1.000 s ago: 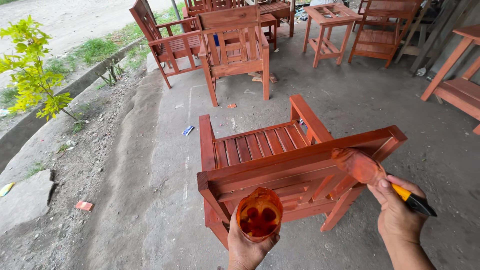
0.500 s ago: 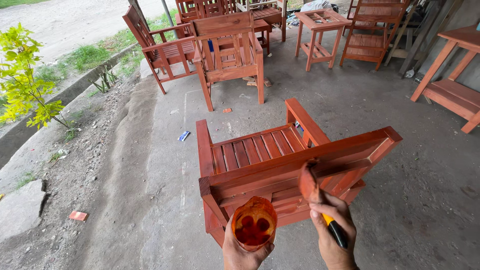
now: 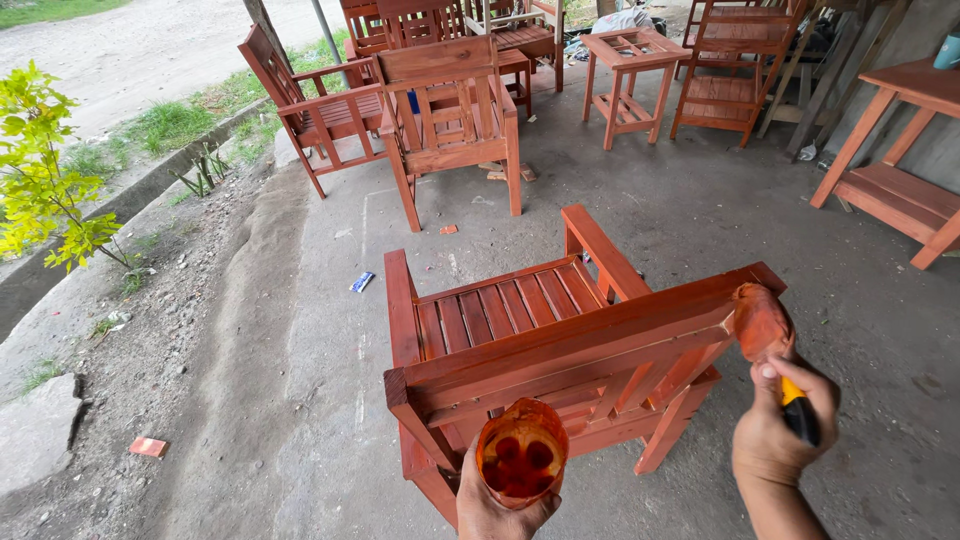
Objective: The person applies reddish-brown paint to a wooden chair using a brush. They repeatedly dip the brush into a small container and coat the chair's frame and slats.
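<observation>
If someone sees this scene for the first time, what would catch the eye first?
The red-brown wooden chair in the middle foreground stands out most, its back rail nearest the camera. The right hand holds a stain-soaked paintbrush against the rail's right end, while the left hand holds a cut plastic cup of reddish stain below the rail. More chairs of the same colour stand behind.

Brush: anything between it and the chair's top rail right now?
Nothing visible. The right hand holds the brush with its stained head against the right end of the chair's top rail. The left hand holds the stain cup lower, in front of the backrest.
</observation>
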